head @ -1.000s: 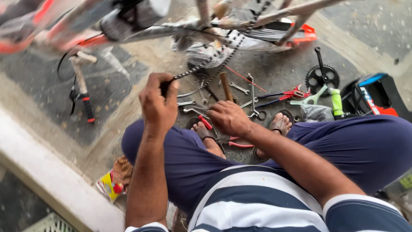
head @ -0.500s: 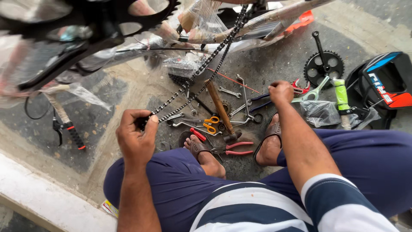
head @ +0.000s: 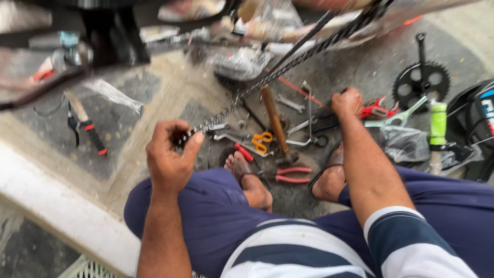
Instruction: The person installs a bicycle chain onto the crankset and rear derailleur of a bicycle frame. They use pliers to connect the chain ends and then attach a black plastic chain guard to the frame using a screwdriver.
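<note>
My left hand (head: 172,154) is shut on the loose lower end of a bicycle chain (head: 288,64). The chain runs taut up and to the right towards a blurred bicycle frame (head: 103,41) at the top. My right hand (head: 347,103) reaches out over a pile of tools on the ground, fingers curled down beside a red-handled tool (head: 378,109). Whether it grips anything is hidden. Between the hands lie a wooden-handled hammer (head: 272,121), orange-handled scissors (head: 262,139) and several spanners (head: 290,103).
I sit with bent legs in dark blue trousers, sandalled feet by red-handled pliers (head: 290,175). A black chainring with crank (head: 422,80), a green grip (head: 438,123), a plastic bag (head: 406,144) and a black-and-blue case (head: 476,118) lie right. Cutters (head: 85,128) and a white kerb (head: 62,211) are left.
My right hand left the spot near my foot and reached out right to the tool pile, where it stays. The left hand keeps hold of the chain end, now a little lower.
</note>
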